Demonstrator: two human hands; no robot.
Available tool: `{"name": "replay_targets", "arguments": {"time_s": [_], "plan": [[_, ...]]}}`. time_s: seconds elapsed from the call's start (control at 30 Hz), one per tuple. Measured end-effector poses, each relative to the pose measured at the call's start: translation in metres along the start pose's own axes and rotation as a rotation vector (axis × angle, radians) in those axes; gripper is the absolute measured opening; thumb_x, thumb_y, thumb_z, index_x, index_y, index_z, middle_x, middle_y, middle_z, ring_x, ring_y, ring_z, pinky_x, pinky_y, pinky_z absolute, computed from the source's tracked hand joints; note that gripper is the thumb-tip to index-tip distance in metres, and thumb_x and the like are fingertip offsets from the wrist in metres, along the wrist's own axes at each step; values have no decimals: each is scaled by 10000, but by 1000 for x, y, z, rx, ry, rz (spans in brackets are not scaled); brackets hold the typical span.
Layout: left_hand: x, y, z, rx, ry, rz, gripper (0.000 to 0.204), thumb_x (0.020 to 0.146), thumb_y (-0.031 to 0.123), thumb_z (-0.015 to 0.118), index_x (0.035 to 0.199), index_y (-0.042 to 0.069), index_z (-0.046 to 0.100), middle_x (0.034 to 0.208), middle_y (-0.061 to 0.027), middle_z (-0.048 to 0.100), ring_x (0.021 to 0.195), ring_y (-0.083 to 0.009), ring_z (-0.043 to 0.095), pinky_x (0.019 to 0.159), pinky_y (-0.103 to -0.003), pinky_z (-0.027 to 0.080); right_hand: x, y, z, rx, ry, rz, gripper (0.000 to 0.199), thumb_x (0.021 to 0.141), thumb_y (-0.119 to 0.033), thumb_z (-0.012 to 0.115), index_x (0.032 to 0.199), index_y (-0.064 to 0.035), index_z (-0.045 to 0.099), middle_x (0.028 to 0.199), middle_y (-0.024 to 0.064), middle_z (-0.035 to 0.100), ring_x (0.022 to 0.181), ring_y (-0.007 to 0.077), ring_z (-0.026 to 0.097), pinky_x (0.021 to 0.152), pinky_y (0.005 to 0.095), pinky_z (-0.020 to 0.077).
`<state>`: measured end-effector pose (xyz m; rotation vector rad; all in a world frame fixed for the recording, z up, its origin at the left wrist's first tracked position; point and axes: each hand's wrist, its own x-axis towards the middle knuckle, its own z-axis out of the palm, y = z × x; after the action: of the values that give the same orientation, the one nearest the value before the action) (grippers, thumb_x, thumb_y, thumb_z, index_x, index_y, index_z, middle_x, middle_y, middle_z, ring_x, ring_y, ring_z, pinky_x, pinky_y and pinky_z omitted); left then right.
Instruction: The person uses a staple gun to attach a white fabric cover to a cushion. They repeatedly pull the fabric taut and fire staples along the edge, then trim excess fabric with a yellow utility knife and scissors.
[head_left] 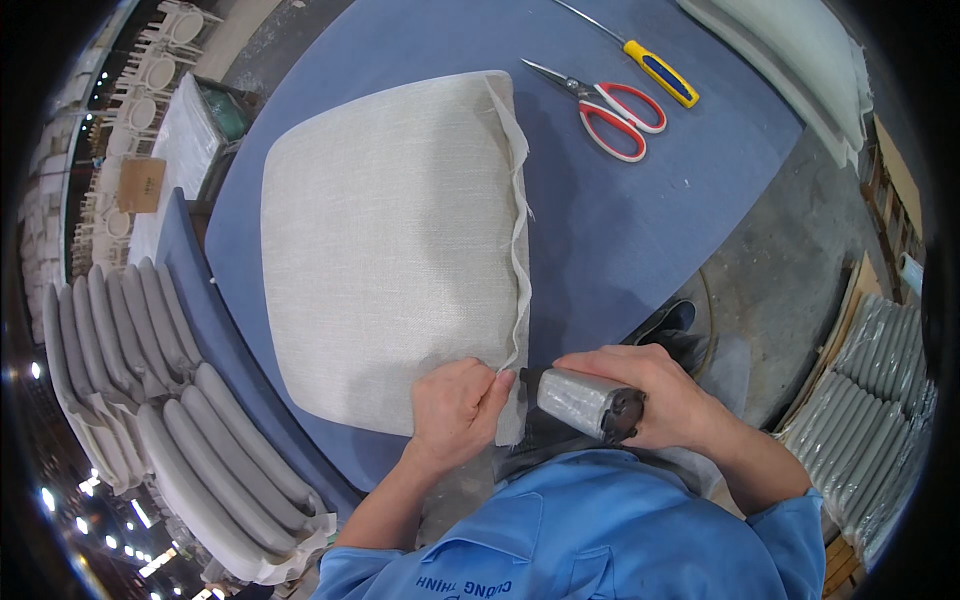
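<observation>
A seat cushion (350, 240) in pale grey woven fabric lies on the blue tabletop, its raw fabric edge (520, 230) running loose and frayed down the right side. At the near end of that edge, my left hand (455, 412) is closed, pinching the fabric between thumb and fingers. My right hand (672, 395) grips what looks like a staple gun (582, 402), with a silvery wrapped body and a dark end. The gun's nose points left, close to the cushion's near right corner; whether it touches is hard to tell.
Red-and-white-handled scissors (628, 118) and a yellow-and-blue screwdriver (662, 75) lie at the table's far right. Folded pale fabric pieces (790, 65) hang over the far right corner. Grey cushions (240, 470) stand in rows at left; plastic-wrapped ones (860, 410) are stacked at right.
</observation>
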<state>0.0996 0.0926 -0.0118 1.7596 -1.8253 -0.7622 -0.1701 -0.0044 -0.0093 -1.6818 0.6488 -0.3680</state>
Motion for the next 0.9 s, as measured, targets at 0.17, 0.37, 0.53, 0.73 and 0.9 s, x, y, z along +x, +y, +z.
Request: {"name": "replay_targets", "arguments": {"time_s": [0.17, 0.37, 0.53, 0.73, 0.9], "plan": [[0, -1, 0, 2, 11, 4, 404, 1043, 135, 778, 709, 51, 567, 653, -104, 514, 575, -314, 534, 560, -467, 386, 5, -7, -2, -38, -12, -5, 668, 795, -133, 930, 1418, -36, 709, 1129, 185, 793, 1048, 411, 791, 902, 462, 630], [-3, -5, 4, 11, 7, 3, 376, 1045, 148, 773, 725, 52, 600, 666, -107, 551, 592, -321, 562, 568, -470, 414, 15, -22, -2, -143, -95, 88, 604, 808, -124, 903, 1372, -51, 700, 1117, 179, 791, 1044, 421, 780, 883, 501, 614], [-3, -5, 6, 45, 3, 20, 348, 1050, 155, 766, 750, 46, 627, 699, -120, 588, 621, -340, 599, 576, -477, 427, 19, -25, 0, -157, -106, 116, 563, 823, -129, 878, 1352, -68, 694, 1114, 179, 787, 1072, 438, 762, 903, 522, 597], [1, -6, 5, 94, -28, 36, 357, 1077, 221, 740, 778, 42, 666, 734, -152, 637, 667, -393, 649, 603, -503, 468, 11, -21, 0, -169, -85, 77, 617, 803, -73, 857, 1396, -64, 691, 1161, 193, 788, 1111, 441, 757, 924, 506, 602], [10, -9, -11, 147, -113, 103, 406, 1091, 274, 727, 771, 33, 667, 740, -162, 664, 676, -402, 672, 624, -509, 498, -13, -16, -6, -13, 21, -8, 702, 755, 5, 849, 1441, -40, 705, 1187, 202, 784, 1118, 430, 765, 968, 466, 604]]}}
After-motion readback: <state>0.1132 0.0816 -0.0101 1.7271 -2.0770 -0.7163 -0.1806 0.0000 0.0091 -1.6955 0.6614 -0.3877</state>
